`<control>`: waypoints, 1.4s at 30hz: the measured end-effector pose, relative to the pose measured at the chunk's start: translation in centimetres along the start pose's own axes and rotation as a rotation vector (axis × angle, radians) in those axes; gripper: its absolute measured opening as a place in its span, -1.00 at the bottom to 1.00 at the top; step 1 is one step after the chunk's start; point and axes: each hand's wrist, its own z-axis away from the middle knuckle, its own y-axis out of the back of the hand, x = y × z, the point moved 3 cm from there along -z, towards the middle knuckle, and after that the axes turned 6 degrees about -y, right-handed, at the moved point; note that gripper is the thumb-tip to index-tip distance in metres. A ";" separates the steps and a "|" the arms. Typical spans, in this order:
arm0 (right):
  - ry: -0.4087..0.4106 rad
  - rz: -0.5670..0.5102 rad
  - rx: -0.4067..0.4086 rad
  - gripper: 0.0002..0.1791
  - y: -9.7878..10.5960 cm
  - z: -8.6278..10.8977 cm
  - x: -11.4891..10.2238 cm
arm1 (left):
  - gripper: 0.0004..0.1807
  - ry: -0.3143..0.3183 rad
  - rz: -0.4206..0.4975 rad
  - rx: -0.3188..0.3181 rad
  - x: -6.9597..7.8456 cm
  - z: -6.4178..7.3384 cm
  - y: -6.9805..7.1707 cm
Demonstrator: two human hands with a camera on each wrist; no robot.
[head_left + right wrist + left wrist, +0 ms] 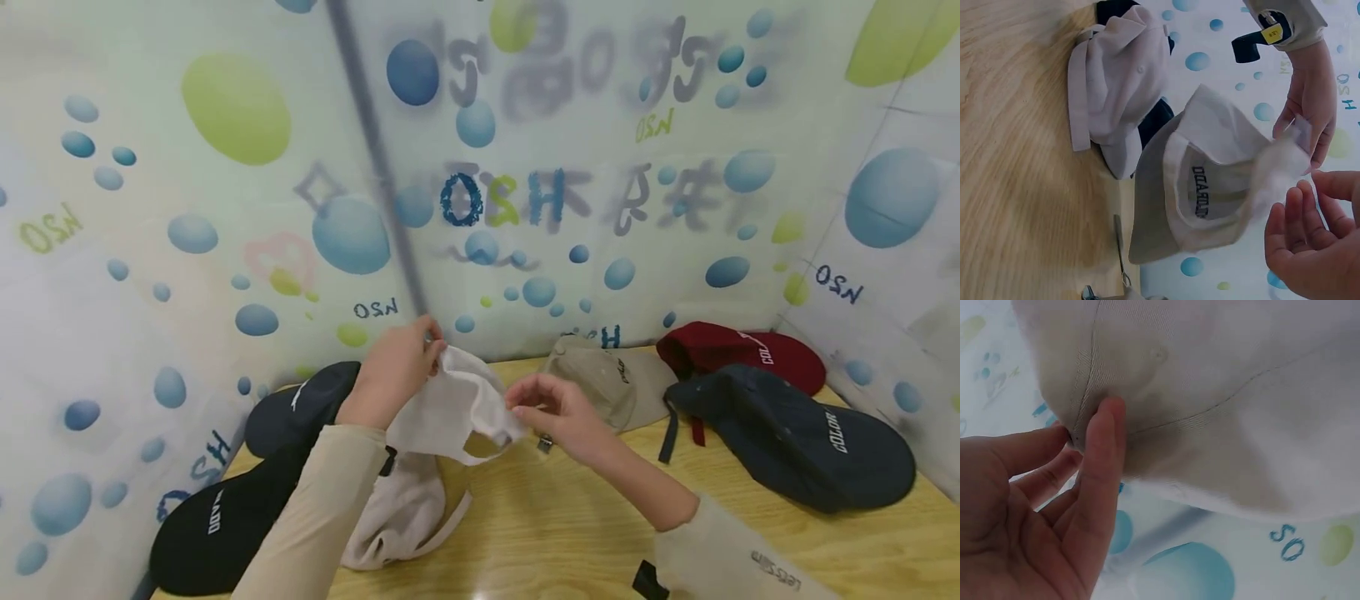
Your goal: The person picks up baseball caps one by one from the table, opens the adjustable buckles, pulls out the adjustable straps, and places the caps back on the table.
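An off-white baseball cap (pixel 442 412) is held up above the table between both hands. My left hand (pixel 393 367) pinches its edge between thumb and fingers; in the left wrist view the cap's stitched panels (pixel 1166 400) spread beside those fingers. My right hand (pixel 566 412) has its thumb and fingertips at the cap's near right edge, which is blurred. In the right wrist view the cap's hollow inside (pixel 1216 181) faces the camera, with dark reversed lettering within. Below it, a pale pinkish cap (pixel 401 512) lies on the table with its strap loop showing.
At the left lie a black cap (pixel 217 533) and a dark navy cap (pixel 300 412). To the right are a beige cap (pixel 600 379), a dark red cap (pixel 750 354) and a dark blue cap (pixel 802 442). A curtain (pixel 360 225) printed with bubbles hangs behind the wooden table (pixel 555 525).
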 end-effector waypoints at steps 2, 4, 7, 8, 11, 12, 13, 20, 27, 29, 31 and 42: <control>-0.007 0.004 0.011 -0.78 0.3 0.2 -0.1 | -0.84 -0.016 -0.012 0.000 0.4 -0.3 1.0; -0.010 0.011 0.019 -0.77 0.7 0.3 -0.2 | -0.84 -0.041 -0.041 0.012 0.8 -0.6 2.1; -0.017 0.031 0.024 -0.76 1.2 0.3 -0.3 | -0.83 -0.070 -0.084 0.040 1.4 -1.0 4.0; -0.013 0.034 0.025 -0.77 1.4 0.3 -0.3 | -0.82 -0.085 -0.103 0.049 1.5 -1.2 4.6; -0.009 0.032 0.019 -0.77 1.8 0.5 -0.2 | -0.79 -0.101 -0.143 0.055 1.7 -1.7 5.9; -0.010 0.028 0.013 -0.76 1.9 0.6 -0.1 | -0.78 -0.107 -0.150 0.054 1.5 -1.9 6.1; -0.010 0.025 0.009 -0.76 2.0 0.7 0.0 | -0.77 -0.114 -0.154 0.046 1.4 -2.1 6.2; -0.009 0.015 0.016 -0.75 3.1 1.2 0.6 | -0.77 -0.207 0.021 0.024 -0.3 -4.4 5.2; -0.025 0.034 0.019 -0.74 3.5 1.7 0.9 | -0.80 -0.236 0.075 0.033 -4.0 -5.7 0.7; -0.029 0.048 0.015 -0.74 3.5 1.7 1.0 | -0.82 -0.219 0.024 0.025 -5.3 -5.8 -1.0; -0.035 0.061 0.010 -0.76 3.4 1.8 1.0 | -0.83 -0.201 -0.031 0.022 -6.5 -5.8 -2.5; -0.063 0.071 0.005 -0.77 3.4 1.6 1.0 | -0.67 -0.149 -0.200 0.048 -8.7 -5.2 -3.3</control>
